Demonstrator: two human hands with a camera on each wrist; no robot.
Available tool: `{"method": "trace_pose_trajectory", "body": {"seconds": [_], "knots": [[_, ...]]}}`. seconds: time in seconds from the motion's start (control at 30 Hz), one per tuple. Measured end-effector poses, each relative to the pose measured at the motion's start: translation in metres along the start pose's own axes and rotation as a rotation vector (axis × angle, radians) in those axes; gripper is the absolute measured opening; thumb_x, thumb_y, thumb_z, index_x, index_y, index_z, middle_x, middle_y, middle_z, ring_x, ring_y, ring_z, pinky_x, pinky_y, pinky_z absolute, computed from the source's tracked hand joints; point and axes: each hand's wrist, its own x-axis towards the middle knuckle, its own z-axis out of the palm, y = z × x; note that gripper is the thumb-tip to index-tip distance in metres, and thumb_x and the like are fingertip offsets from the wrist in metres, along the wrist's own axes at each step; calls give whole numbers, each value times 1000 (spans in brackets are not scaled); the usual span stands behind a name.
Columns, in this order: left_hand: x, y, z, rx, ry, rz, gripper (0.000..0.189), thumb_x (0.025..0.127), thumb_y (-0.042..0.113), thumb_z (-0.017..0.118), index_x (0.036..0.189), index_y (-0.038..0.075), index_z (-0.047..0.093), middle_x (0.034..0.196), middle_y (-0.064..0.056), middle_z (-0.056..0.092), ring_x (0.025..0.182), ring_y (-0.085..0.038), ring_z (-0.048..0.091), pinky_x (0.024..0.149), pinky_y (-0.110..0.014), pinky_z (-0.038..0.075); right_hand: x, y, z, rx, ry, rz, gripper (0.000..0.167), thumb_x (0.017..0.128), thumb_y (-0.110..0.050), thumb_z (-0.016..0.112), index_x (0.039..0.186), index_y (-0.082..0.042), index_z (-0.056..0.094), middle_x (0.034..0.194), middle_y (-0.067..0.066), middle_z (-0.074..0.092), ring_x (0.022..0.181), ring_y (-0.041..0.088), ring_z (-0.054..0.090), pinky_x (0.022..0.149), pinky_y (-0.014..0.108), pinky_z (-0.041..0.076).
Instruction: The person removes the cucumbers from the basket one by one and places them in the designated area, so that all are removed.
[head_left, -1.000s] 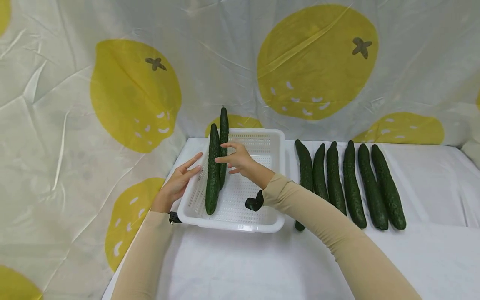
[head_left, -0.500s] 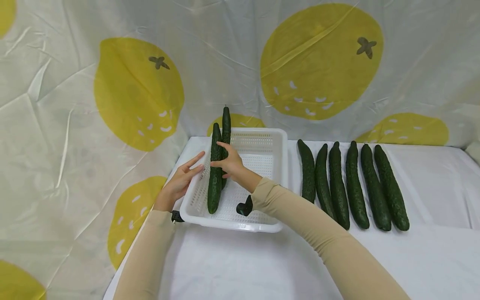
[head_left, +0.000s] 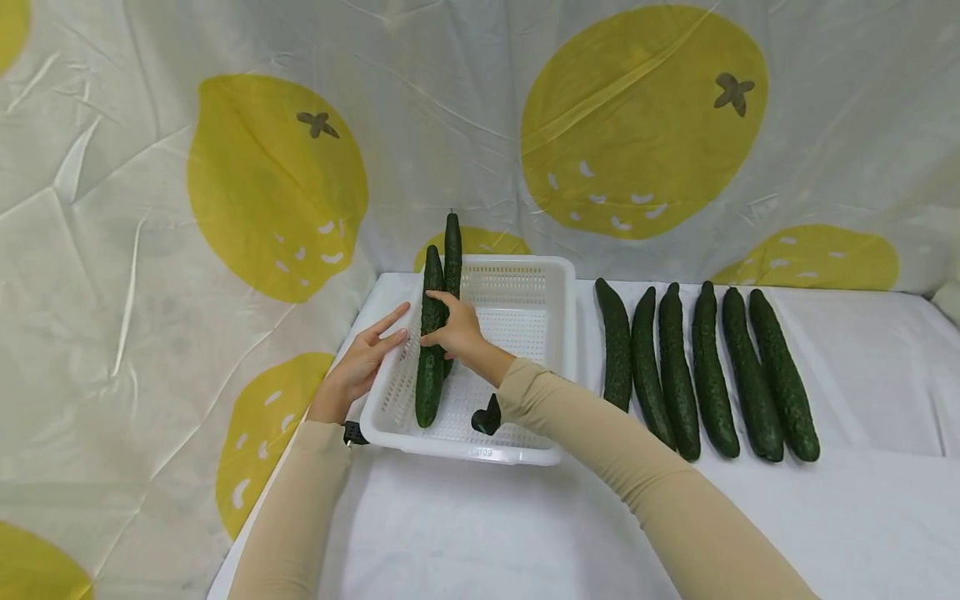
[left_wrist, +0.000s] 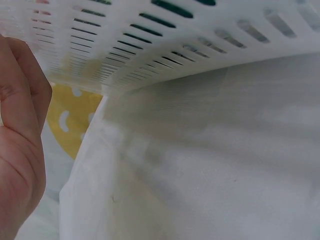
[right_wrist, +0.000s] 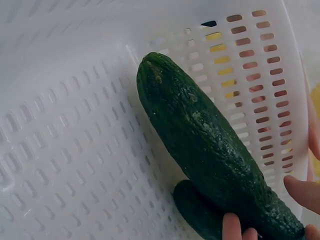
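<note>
A white plastic basket [head_left: 566, 333] with slotted walls stands on the table. Two dark green cucumbers lean inside it along the left, their far ends above the back rim. My right hand [head_left: 461, 329] reaches in and grips the nearer cucumber [head_left: 429, 387] around its middle, thumb and fingers on opposite sides. Just behind and to the right is the other cucumber [head_left: 453, 250], partly hidden by that hand. In the right wrist view the held cucumber [right_wrist: 200, 135] lies across the second one. My left hand [head_left: 358, 365] rests against the basket's left side with fingers extended.
To the right of the basket, several cucumbers [head_left: 711, 375] lie side by side on the white tablecloth [head_left: 525, 533]; the right sleeve covers some of their near ends. A lemon-print curtain [head_left: 442, 100] hangs behind and along the left side.
My right hand has moved from just beside the nearer cucumber to around it, its fingers closing. The two cucumbers in the basket and my left hand stay where they were.
</note>
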Motion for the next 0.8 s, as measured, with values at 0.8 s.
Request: {"method": "trace_pose_trajectory", "body": {"seconds": [0.8], "knots": [[0,0,2,-13,15,-22,57,105,23,54,157,31,33,138,-11,50,111,-21,63,88,-34,55,10,14,4,-376,81,-243,80,79,-17,88,148,-23,46,136,18,52,98,32,59,69,35,53]]}}
